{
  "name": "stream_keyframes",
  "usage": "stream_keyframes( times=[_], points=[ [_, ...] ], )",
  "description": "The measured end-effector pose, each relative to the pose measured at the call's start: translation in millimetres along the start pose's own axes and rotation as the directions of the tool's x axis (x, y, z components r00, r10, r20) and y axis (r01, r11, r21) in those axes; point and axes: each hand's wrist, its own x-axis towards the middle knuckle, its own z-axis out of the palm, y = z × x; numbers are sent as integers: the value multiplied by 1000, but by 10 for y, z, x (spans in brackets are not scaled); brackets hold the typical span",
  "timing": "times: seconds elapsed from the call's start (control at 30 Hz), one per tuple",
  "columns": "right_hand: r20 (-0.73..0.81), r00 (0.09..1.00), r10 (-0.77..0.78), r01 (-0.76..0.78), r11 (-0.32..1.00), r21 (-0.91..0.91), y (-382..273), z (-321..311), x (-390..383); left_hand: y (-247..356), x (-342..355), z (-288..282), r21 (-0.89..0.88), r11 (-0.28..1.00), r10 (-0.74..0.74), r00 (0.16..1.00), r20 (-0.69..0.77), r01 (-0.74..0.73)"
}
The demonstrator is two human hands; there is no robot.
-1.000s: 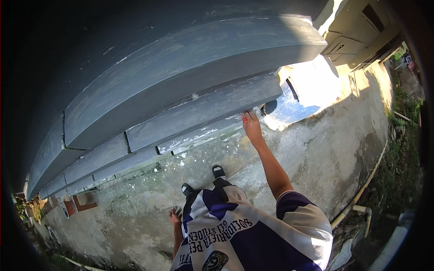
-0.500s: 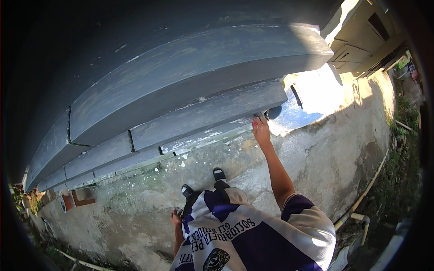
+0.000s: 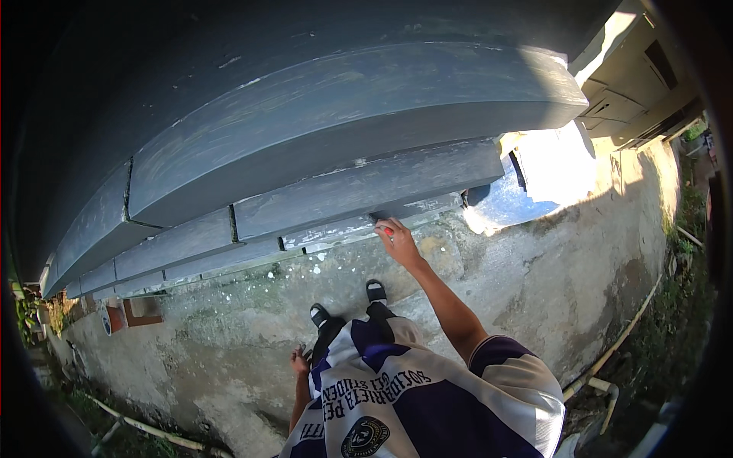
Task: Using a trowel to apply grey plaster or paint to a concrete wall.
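Note:
My right hand is closed around a small paintbrush with a red handle. The brush's dark bristles touch the lowest band of a grey stepped wall ledge, where whitish patches show through the grey. Down at my side, beside my leg, hangs my left hand; its fingers are loosely bent and apart, and I see nothing in them.
Right of my right hand, a blue-and-white bucket-like container stands in bright sun by the ledge's end. My sandalled feet are on stained concrete. Pale pipes run along the right edge. A reddish-brown box-like object lies far left.
My right hand has moved left along the lowest band with the paintbrush, away from the blue-and-white container. Fresh dark grey shows on the band behind it. My left hand stays low.

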Motion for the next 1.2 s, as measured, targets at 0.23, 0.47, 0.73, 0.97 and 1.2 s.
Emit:
stream_keyframes(
  times=[0.23,0.47,0.73,0.97,1.2],
  points=[
    [-286,957,-51,-155,744,-650,609,-879,-15,-49,-58,-300,-77,996,50,998,-43,-53],
    [-33,999,-34,3,725,-689,80,569,-48,205,1,-451,10,1000,19,999,-26,-19],
    [-66,989,133,-120,979,165,-1227,2154,-134,541,334,-828,20,999,31,1000,3,-31],
    [-309,950,-47,-74,927,-368,-756,1575,-222,605,753,-1456,2,1000,16,1000,3,-16],
    [-21,997,79,-74,780,-621,-956,2201,-131,475,1157,-2190,-134,990,-28,999,41,33]
  ],
)
